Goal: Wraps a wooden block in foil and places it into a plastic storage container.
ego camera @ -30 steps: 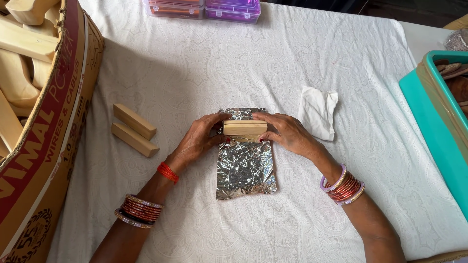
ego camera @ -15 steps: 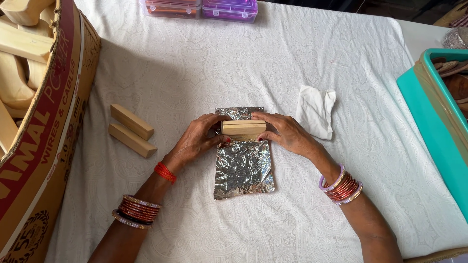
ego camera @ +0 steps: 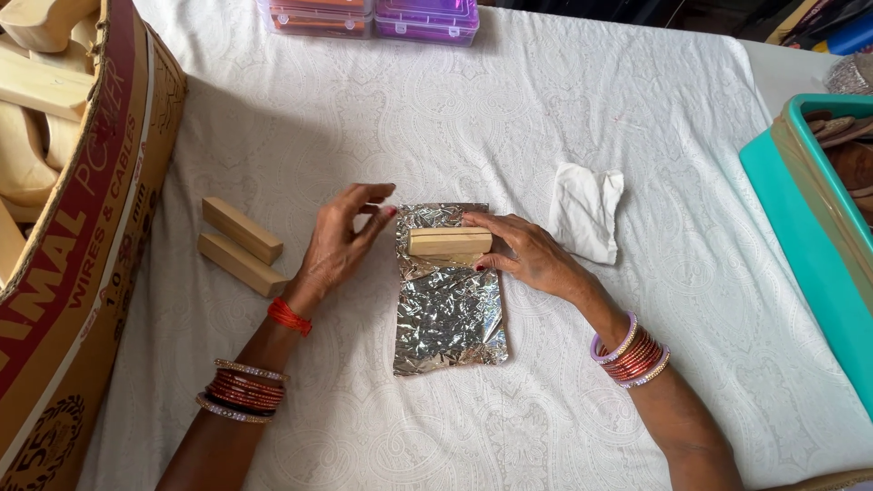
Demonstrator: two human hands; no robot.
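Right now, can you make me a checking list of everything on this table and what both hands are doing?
Surface: white patterned tablecloth, wrinkled.
Job's things: small pale wooden block lying on crinkled silver foil sheet.
Clutter: two spare pale wooden blocks side by side; crumpled white cloth.
Hands: right hand holds the block's end with its fingers; left hand is lifted off, open, beside the foil.
Cables: nothing seen.
Surroundings: brown cardboard box of wooden pieces on the left; teal plastic tub on the right; pink and purple plastic cases at the far edge.
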